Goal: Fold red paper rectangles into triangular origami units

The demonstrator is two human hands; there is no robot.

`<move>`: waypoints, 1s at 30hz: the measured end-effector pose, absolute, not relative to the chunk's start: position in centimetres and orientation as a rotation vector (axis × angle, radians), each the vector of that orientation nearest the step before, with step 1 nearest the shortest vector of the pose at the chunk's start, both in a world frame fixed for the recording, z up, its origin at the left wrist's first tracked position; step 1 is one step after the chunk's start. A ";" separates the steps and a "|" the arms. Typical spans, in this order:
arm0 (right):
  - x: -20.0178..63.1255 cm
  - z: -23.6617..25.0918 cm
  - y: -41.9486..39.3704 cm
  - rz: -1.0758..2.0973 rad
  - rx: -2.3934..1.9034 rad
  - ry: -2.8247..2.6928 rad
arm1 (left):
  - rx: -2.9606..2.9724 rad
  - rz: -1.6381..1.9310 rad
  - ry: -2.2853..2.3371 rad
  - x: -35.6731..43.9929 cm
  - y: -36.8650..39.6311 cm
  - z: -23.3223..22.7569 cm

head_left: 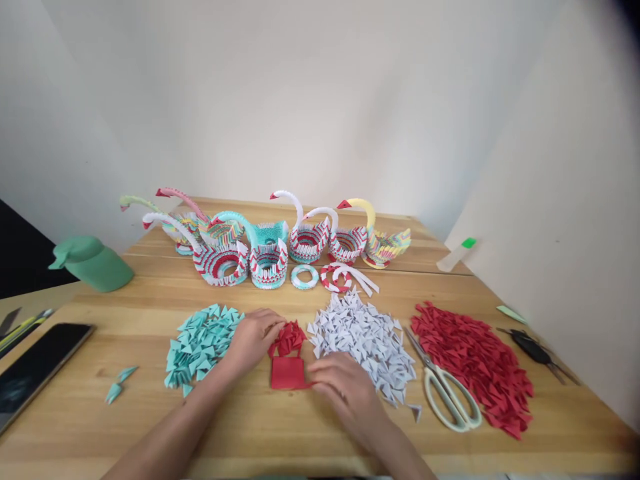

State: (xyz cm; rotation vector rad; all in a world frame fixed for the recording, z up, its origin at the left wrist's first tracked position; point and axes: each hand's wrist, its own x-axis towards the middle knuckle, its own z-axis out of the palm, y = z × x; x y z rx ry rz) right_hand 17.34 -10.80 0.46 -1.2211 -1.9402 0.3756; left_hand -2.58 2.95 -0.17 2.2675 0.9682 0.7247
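Fingers of both hands, left hand (256, 335) and right hand (345, 387), pinched red paper sheet (287, 372) flat on table (250, 427), steadying it beside red folded pieces (290, 339)

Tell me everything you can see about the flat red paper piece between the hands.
The red paper piece is a small, roughly square sheet, matte and thin, lying flat on the wooden table. A small heap of red folded triangles sits just behind its far edge. The right hand touches its right edge; the left hand rests on the table behind and to the left, beside the heap.
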 end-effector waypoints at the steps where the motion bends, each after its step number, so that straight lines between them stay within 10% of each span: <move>1: 18.8 0.9 -12.0 0.505 -1.313 -1.810 | 2.258 0.732 0.966 -2.6 2.9 -0.1; 8: 28.0 0.1 -21.2 0.682 -1.863 -1.114 | 2.087 0.722 0.918 -2.2 2.3 0.2; 30: 23.9 1.4 -16.9 0.961 -1.694 -1.572 | 2.047 0.720 0.890 -1.7 2.0 -0.7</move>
